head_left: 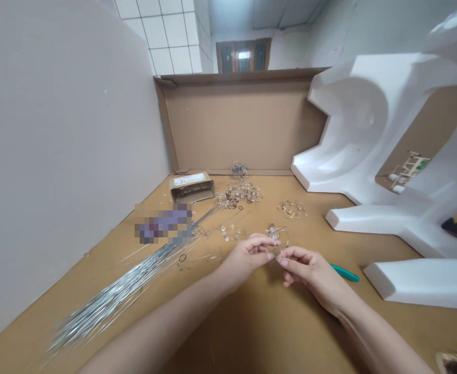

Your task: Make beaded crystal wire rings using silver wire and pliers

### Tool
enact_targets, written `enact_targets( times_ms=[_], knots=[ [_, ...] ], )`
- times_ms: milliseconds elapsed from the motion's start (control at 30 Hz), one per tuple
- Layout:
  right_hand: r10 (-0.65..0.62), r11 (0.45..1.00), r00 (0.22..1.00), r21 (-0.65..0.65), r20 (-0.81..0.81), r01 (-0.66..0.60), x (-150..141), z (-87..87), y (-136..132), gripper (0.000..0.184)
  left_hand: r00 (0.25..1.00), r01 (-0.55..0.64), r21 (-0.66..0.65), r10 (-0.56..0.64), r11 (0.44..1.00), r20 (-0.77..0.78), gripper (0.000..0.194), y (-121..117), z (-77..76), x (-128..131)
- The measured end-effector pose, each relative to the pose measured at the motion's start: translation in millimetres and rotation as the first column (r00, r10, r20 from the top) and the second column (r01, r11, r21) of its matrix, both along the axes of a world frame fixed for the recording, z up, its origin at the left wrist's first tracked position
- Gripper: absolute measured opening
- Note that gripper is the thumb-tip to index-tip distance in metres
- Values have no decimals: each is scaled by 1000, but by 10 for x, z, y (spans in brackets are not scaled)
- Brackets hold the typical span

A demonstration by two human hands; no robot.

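Note:
My left hand [251, 253] and my right hand [304, 267] meet over the brown tabletop, fingertips pinched close together. Between them is a thin, curved piece of wire [287, 240], too fine to make out fully. Just beyond the fingers lies a small cluster of shiny wire pieces with clear bits [274, 231]. To its left sits a loose ring of clear, bead-like pieces [231, 233]. The green handle [345, 273] of a tool shows past my right hand; its other end is hidden.
A long bundle of straight silvery wires [122, 285] lies at left, near a small open cardboard box [193, 188]. Wire rings form a pile [239, 193] farther back, with another group [292, 209] rightward. White foam [353, 130] borders the right; cardboard [244, 122] stands behind.

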State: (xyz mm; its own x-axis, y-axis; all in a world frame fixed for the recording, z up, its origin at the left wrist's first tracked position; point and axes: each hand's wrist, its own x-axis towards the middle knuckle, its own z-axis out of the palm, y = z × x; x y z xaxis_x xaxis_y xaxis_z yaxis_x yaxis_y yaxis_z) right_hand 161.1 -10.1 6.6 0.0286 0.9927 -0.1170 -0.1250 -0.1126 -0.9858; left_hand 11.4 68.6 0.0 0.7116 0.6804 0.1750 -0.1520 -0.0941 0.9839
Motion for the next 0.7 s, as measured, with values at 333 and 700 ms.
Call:
enact_targets(
  times_ms=[333,700],
  knots=[
    [-7,998,997,-67,-82,2,18,44,-19,25,999,-35,237,36,971,0,23,-28,-31,14],
    [-106,994,960,-55,-258,95,-99,12,-45,20,978,-78,276,128,958,-167,59,-193,30,21]
  ],
)
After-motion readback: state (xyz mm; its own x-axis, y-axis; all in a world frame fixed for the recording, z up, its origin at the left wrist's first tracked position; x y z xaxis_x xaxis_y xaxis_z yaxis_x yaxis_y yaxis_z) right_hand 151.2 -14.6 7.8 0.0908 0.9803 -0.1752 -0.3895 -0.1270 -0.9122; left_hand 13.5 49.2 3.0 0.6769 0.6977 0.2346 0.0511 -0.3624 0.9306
